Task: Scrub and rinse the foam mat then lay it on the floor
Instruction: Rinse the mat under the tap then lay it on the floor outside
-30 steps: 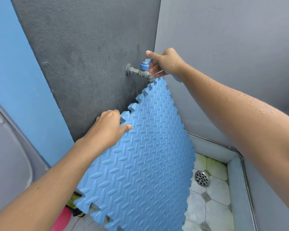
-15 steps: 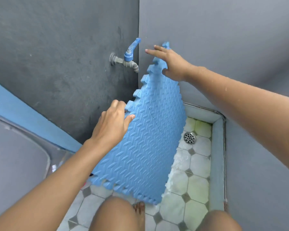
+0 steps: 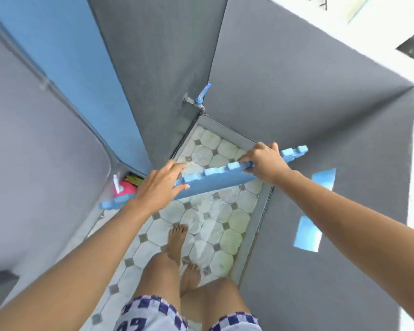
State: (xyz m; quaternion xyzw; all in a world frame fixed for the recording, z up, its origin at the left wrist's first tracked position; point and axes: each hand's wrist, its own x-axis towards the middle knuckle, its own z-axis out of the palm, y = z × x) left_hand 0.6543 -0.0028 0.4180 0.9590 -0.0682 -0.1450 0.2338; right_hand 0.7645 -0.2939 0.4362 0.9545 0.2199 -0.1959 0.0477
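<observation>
The blue foam mat [image 3: 213, 181] with puzzle-tooth edges hangs nearly edge-on in front of me, above the wet tiled floor [image 3: 215, 225]. My left hand [image 3: 159, 187] grips its top edge near the left end. My right hand [image 3: 265, 162] grips the same edge near the right end. Most of the mat's face is hidden because I look down along it. A grey tap [image 3: 198, 97] with a blue lever sticks out of the dark wall in the corner, beyond the mat.
Grey walls close in on the right and back, a blue wall panel [image 3: 65, 68] and a grey door [image 3: 34, 163] on the left. A pink container [image 3: 123, 187] sits in the left corner. My bare feet [image 3: 179, 242] stand on the wet tiles.
My right hand left the tap and took the mat's top edge. The mat moved down and away from the tap, and my view rose and tilted down over the floor.
</observation>
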